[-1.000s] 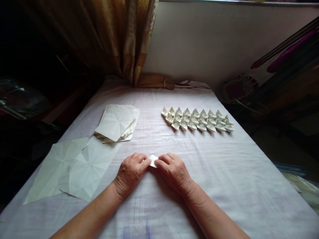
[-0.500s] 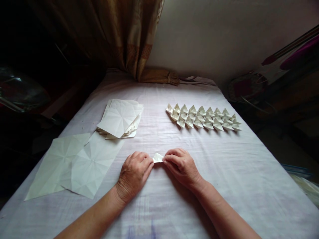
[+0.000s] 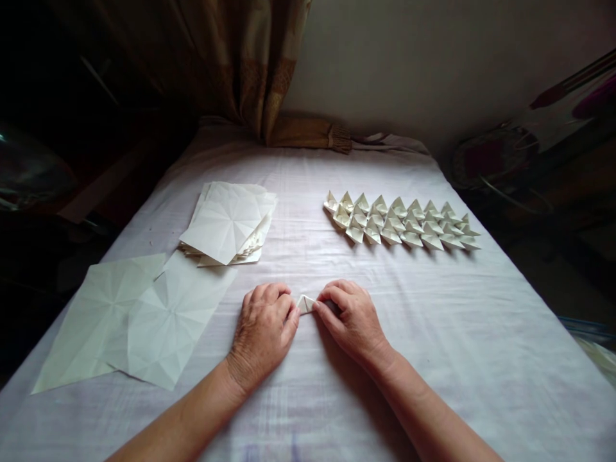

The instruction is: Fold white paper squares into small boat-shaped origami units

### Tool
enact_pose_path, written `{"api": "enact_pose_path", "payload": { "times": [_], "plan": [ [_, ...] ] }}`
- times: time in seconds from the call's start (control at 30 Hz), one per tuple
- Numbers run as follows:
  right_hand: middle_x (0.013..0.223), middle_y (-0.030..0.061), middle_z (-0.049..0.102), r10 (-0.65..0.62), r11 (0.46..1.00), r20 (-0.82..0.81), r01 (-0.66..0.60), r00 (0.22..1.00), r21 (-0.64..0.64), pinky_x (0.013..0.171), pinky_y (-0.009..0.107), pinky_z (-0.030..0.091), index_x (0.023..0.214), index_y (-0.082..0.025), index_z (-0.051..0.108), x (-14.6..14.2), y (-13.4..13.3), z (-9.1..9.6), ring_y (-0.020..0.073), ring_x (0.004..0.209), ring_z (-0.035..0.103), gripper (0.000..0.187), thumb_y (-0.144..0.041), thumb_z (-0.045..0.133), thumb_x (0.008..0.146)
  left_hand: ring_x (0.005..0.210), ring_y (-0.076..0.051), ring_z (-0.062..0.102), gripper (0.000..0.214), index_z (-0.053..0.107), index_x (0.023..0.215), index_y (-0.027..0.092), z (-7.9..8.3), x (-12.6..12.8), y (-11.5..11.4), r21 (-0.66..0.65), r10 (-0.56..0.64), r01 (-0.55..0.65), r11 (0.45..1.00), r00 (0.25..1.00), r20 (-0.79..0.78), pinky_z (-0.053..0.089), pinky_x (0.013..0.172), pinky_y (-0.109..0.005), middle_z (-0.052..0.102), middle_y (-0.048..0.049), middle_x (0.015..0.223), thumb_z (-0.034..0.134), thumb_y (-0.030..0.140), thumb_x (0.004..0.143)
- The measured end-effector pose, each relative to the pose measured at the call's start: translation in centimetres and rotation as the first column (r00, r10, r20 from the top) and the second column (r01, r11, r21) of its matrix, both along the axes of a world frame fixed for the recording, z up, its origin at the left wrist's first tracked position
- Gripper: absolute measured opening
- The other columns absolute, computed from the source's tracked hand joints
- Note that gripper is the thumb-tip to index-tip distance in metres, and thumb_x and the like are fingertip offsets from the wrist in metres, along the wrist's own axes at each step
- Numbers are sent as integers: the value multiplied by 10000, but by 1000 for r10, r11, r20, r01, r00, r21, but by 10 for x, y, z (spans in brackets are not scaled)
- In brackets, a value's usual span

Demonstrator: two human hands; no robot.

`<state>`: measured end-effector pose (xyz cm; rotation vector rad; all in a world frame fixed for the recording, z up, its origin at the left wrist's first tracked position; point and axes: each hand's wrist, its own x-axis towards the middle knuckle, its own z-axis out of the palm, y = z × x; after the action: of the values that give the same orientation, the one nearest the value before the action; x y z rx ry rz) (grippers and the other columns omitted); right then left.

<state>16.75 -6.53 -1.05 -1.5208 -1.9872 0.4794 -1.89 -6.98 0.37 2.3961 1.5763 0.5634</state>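
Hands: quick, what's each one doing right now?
Left hand: fingers curled shut, pinching the left end of the small folded paper.
Right hand: fingers curled shut, pinching the same paper's right end.

Left hand [image 3: 262,330] and right hand [image 3: 353,321] curled, fingertips meeting.

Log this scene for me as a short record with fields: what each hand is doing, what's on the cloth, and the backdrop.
left hand: pinching the small folded paper piece from its left side
right hand: pinching the same piece from its right side
surface: pale cloth
far right: rows of finished folded paper units
far left: stack of creased paper squares
near left: two flat creased sheets, overlapping
backdrop: brown curtain, pale wall
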Motion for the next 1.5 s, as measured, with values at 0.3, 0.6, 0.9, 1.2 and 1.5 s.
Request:
{"api": "enact_pose_path", "payload": {
  "times": [0.3, 0.6, 0.9, 1.2, 1.5],
  "plan": [
    [818, 13, 653, -31, 999, -15, 31, 999, -27, 774, 338, 356, 749, -219, 640, -2, -1, 2, 191, 813, 576, 97, -227, 634, 846, 1040, -249, 524, 92, 598, 847, 206, -4, -3, -1, -27, 5, -4, 1000, 1000, 17, 410, 915, -416, 622, -72, 1117, 533, 220, 910],
    [829, 3, 648, -42, 998, -8, 42, 999, -56, 768, 332, 341, 758, -225, 649, -3, -1, 3, 189, 827, 570, 75, -217, 675, 828, 1147, -262, 499, 116, 594, 794, 204, -2, -5, 0, -92, -39, 44, 995, 998, 53, 358, 1008, -464, 605, -70, 1203, 532, 203, 893],
    [833, 8, 653, -42, 997, 1, 42, 999, -60, 771, 329, 348, 756, -229, 651, -4, -1, 2, 187, 817, 567, 79, -223, 673, 831, 1174, -271, 491, 98, 578, 784, 205, -2, -3, 0, -92, -38, 43, 995, 998, 52, 367, 1018, -482, 594, -80, 1216, 549, 202, 877],
    [837, 7, 652, -54, 996, 11, 55, 998, -65, 780, 337, 354, 762, -235, 655, -5, -1, 2, 195, 830, 568, 76, -242, 680, 833, 1259, -280, 458, 239, 615, 1098, 264, -7, -5, -1, -60, -17, 19, 998, 999, 46, 396, 1023, -487, 527, -96, 1337, 589, 194, 871],
    [1072, 56, 646, -139, 990, 48, 139, 989, -2, 863, 391, 365, 854, -240, 651, -12, -6, 2, 248, 1015, 563, 118, -325, 704, 792, 1375, -317, 369, 271, 696, 1130, 331, -7, -8, 3, -104, -36, 37, 994, 999, 19, 304, 1108, -579, 426, -75, 1491, 620, 254, 882]
  ]
}}
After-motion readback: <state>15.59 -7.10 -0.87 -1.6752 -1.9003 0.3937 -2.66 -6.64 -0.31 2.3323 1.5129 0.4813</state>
